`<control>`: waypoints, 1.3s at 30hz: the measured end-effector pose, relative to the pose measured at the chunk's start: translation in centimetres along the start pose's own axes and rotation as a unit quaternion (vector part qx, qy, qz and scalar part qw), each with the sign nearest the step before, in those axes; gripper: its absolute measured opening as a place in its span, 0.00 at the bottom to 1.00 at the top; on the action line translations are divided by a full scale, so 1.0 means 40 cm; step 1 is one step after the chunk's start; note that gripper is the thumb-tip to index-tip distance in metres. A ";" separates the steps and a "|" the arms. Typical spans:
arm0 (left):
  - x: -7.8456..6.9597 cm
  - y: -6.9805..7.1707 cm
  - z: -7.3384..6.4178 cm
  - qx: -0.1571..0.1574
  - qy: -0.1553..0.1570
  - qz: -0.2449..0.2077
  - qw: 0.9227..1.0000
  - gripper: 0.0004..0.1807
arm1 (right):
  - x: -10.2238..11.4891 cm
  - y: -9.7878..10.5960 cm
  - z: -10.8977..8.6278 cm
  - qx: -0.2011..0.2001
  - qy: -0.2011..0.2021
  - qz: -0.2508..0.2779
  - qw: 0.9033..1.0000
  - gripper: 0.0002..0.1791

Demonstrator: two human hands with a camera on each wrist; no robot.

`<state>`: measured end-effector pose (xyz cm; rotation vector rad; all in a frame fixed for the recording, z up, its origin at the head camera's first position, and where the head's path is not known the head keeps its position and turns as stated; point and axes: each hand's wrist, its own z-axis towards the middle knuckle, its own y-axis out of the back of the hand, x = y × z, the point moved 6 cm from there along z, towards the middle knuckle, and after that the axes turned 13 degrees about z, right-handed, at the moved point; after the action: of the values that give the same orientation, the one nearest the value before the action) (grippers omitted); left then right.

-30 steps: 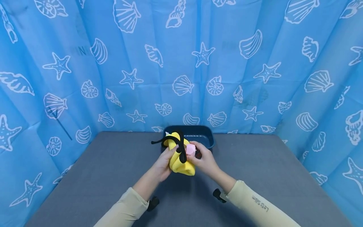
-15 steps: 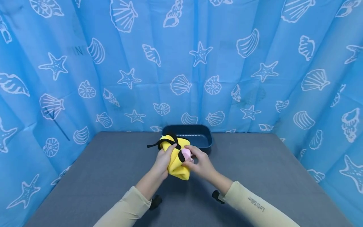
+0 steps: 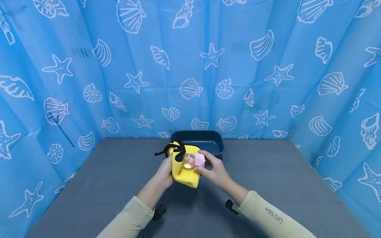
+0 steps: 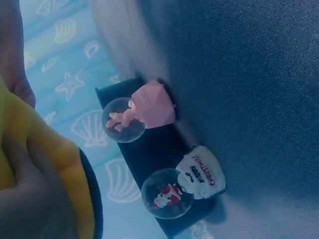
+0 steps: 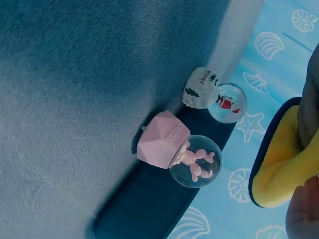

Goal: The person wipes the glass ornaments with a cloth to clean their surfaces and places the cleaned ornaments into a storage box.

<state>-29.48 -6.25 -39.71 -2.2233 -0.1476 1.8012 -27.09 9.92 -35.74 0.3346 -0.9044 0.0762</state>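
Observation:
In the head view my left hand (image 3: 164, 172) holds a yellow drawstring pouch (image 3: 186, 178) with black cord (image 3: 180, 150). My right hand (image 3: 216, 170) pinches the pink base of a snow globe (image 3: 199, 160) between thumb and fingers. Its clear ball points left, lying across the pouch's yellow cloth. Both wrist views look beneath the pouch, where the held globe is out of sight. There a pink snow globe (image 5: 163, 139) with a balloon-dog figure stands upright on the table. To its left stands a white Christmas snow globe (image 4: 202, 172) with a red-and-white figure.
A dark blue bin (image 3: 212, 144) sits at the table's back edge, just behind the two standing globes. Blue shell-print curtains (image 3: 190, 72) enclose the grey table (image 3: 119, 185) at the back and sides.
The snow globe's clear ball, hidden by the pouch half a second ago, now shows in front of the yellow cloth. The right hand has shifted slightly right with it; the left hand keeps its hold.

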 end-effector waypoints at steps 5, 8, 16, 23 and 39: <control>-0.007 -0.018 -0.010 0.060 -0.007 -0.007 0.998 0.18 | -0.006 0.005 0.006 -0.033 -0.015 -0.010 0.999 0.26; -0.005 -0.027 -0.015 0.086 -0.004 0.023 0.996 0.19 | -0.006 0.004 0.011 -0.038 -0.004 -0.021 0.999 0.27; -0.012 -0.024 -0.003 0.062 -0.035 0.092 0.993 0.18 | -0.001 0.003 0.019 -0.034 0.014 -0.038 0.999 0.28; -0.014 -0.016 -0.003 0.025 -0.051 0.086 0.995 0.14 | -0.014 0.017 0.017 -0.059 -0.005 -0.038 0.998 0.30; -0.015 -0.021 -0.024 0.101 -0.053 0.037 0.993 0.20 | -0.007 0.017 0.032 -0.054 -0.003 -0.054 0.997 0.27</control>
<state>-28.60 -5.73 -38.71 -2.0198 0.0925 1.8815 -28.38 10.18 -35.04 0.2833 -0.8905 -0.0737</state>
